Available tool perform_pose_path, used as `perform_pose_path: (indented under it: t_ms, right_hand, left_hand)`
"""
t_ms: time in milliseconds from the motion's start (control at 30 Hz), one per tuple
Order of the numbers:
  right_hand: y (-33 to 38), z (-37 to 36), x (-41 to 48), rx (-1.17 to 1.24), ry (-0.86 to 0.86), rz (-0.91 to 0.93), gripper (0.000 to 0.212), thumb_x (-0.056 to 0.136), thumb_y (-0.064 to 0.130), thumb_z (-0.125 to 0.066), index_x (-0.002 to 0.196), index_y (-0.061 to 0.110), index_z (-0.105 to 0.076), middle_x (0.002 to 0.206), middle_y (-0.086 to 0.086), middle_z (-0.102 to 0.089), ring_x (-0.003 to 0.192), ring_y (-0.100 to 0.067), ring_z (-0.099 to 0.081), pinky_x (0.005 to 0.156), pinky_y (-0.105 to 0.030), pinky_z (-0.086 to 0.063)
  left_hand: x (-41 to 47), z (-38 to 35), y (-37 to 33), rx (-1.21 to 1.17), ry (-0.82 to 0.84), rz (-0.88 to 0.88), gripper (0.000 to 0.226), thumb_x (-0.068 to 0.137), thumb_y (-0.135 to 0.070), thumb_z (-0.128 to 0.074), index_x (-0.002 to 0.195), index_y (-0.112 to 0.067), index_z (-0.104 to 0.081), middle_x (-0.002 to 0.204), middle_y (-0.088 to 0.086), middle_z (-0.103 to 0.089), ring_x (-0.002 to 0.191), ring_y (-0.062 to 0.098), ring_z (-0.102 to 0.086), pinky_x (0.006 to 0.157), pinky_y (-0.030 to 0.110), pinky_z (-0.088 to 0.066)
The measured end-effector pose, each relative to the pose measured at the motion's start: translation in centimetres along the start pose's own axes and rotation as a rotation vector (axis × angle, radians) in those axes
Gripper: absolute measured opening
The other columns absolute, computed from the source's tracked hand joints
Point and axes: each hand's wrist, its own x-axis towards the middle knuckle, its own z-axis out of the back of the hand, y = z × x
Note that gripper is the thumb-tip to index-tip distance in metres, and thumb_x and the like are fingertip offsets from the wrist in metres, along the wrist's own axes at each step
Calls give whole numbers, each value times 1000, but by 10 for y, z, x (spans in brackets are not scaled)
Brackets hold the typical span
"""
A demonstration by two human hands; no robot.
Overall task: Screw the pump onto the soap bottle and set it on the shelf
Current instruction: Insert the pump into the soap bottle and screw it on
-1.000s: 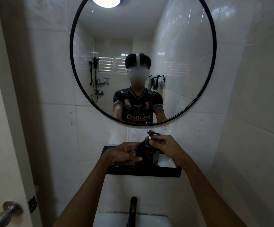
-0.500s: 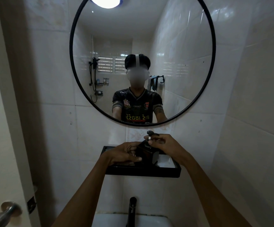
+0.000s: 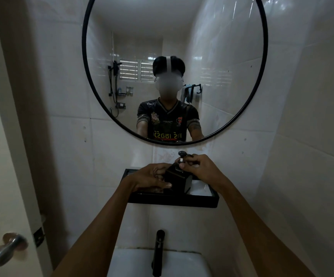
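A dark, square soap bottle [image 3: 177, 180] stands upright over the black wall shelf [image 3: 174, 200] below the mirror. My left hand [image 3: 151, 177] is wrapped around the bottle's left side. A black pump [image 3: 182, 155] with a white stem sticks up from the bottle's neck. My right hand [image 3: 199, 166] pinches the pump's collar at the top of the bottle. I cannot tell whether the bottle's base touches the shelf, as my hands and the shelf's front lip hide it.
A round black-framed mirror [image 3: 263, 76] hangs just above the shelf. A black tap [image 3: 158, 252] rises from the white basin [image 3: 126, 262] below. A door with a metal handle [image 3: 6, 248] stands at the left; tiled wall closes in on the right.
Both hands stay on the bottle and pump; my right hand's fingers have shifted slightly around the pump's collar. The bottle has not left its place.
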Motion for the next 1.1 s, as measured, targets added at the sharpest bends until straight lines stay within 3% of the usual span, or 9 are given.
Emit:
perform_pose_path:
  t_ms: [167, 333, 500, 633, 767, 833, 900, 967, 1100]
  right_hand:
    - [1, -5, -2, -97, -79, -3, 25, 88, 23, -72, 111, 14, -77, 88, -18, -55, 80, -15, -57, 70, -7, -44]
    - [1, -9, -3, -159, -133, 3, 25, 88, 28, -72, 112, 20, -77, 80, 1, -51, 83, -26, -61, 80, -37, -49]
    - [3, -11, -7, -152, -155, -2, 25, 88, 27, -72, 113, 21, -76, 81, 0, -55, 85, -22, -62, 79, -31, -49]
    - [7, -8, -9, -93, -105, -25, 24, 90, 23, -70, 113, 18, -75, 83, -3, -58, 79, -11, -58, 69, -7, -46]
    - [10, -6, -8, -67, -78, -29, 26, 90, 22, -71, 114, 15, -75, 87, -8, -68, 75, 1, -64, 68, -6, -47]
    - [10, -7, -8, -33, -88, -34, 23, 89, 22, -72, 112, 19, -75, 90, -16, -73, 76, 1, -68, 70, -10, -51]
    - [7, -9, -7, -12, -116, -33, 21, 86, 28, -75, 107, 24, -77, 96, -26, -71, 85, -18, -72, 78, -25, -59]
    - [5, -11, -7, -15, -145, -47, 25, 83, 34, -77, 105, 24, -78, 89, -21, -71, 85, -28, -70, 88, -41, -58]
    - [5, -13, -7, -10, -167, -61, 30, 80, 39, -78, 106, 23, -78, 80, -8, -67, 80, -19, -67, 89, -46, -57]
  left_hand:
    - [0, -1, 1, -10, -3, -15, 60, 82, 7, -74, 134, -19, -58, 120, 10, -73, 100, 12, -70, 86, 20, -57]
    - [0, -2, 0, -12, -7, -33, 58, 82, 3, -76, 129, -27, -60, 124, 19, -70, 101, 27, -65, 87, 26, -56]
    - [0, -2, 2, 7, -19, -16, 59, 82, 0, -77, 132, -27, -60, 119, 10, -74, 95, 22, -64, 94, 42, -53]
    - [-4, -4, -4, 41, -12, 11, 64, 85, 0, -74, 142, -20, -53, 110, -4, -76, 81, 3, -70, 78, 20, -56]
    - [-7, -5, -6, 66, -45, 21, 67, 83, -7, -78, 143, -24, -53, 122, -2, -74, 94, 10, -73, 82, 24, -59]
    - [-10, -8, -6, 80, -96, 17, 66, 81, -11, -81, 140, -25, -55, 118, -1, -75, 90, 11, -72, 80, 28, -61]
    - [-12, -12, -6, 92, -152, 11, 64, 79, -16, -84, 137, -25, -59, 113, 4, -76, 88, 18, -72, 81, 35, -60]
    - [-12, -17, -6, 94, -213, 4, 62, 75, -23, -87, 131, -25, -62, 111, 6, -76, 90, 26, -71, 80, 35, -60]
    - [-10, -29, -6, 193, -319, -27, 66, 65, -43, -90, 123, -24, -64, 110, -7, -71, 99, 13, -68, 81, 26, -56]
